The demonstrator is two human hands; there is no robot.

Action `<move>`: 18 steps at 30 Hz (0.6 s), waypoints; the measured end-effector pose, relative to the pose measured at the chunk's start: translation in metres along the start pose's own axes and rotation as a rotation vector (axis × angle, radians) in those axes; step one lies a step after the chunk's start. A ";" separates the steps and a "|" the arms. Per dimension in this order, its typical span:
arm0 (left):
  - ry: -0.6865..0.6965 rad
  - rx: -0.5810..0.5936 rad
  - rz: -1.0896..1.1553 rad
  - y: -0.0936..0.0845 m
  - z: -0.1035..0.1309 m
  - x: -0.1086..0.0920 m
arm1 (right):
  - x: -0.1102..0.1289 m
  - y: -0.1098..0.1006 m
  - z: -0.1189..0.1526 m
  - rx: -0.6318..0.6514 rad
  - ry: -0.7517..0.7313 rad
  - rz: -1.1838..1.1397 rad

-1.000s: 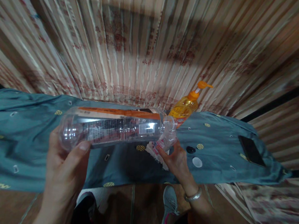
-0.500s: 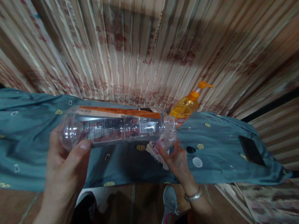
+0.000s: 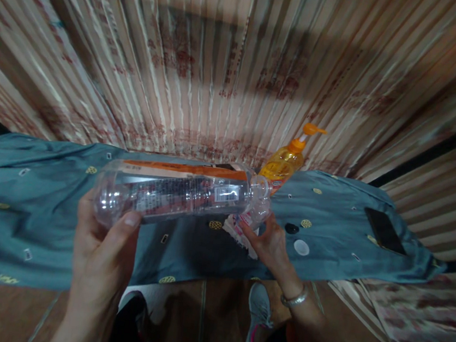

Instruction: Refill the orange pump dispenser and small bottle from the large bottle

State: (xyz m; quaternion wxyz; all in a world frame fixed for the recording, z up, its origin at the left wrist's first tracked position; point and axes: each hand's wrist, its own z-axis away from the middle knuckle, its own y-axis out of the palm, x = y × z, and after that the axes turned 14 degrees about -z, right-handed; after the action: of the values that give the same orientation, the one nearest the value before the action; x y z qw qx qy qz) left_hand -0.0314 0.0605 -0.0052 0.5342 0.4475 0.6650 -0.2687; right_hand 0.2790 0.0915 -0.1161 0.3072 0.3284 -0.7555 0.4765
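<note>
A curtain (image 3: 204, 91) backs the cloth-covered table (image 3: 50, 216). Over the last second hardly anything has changed: the bottle (image 3: 176, 195) stays sideways above the table's middle, suggesting a steady hold. The left hand (image 3: 101, 250) grips its base; the right (image 3: 269, 247) grips a rag (image 3: 240, 239) near its neck. The bottle looks clear, shiny, orange-striped.

Clear bottle (image 3: 180, 193) (lying nearly level) in left hand (image 3: 104, 245).
</note>
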 end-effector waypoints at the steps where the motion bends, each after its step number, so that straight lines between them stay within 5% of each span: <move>1: 0.000 -0.004 -0.002 0.001 0.000 -0.001 | 0.000 0.000 0.000 0.001 0.010 -0.001; 8: -0.009 -0.070 0.022 0.011 0.004 -0.008 | 0.002 0.000 0.000 0.004 0.035 -0.035; 18: -0.004 -0.029 0.020 0.003 0.002 0.000 | 0.000 0.005 0.001 -0.033 -0.014 0.015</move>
State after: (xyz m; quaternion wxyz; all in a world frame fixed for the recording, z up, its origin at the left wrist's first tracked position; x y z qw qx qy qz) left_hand -0.0284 0.0602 -0.0054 0.5445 0.4458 0.6632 -0.2549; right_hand 0.2753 0.0918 -0.1192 0.3036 0.3210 -0.7677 0.4642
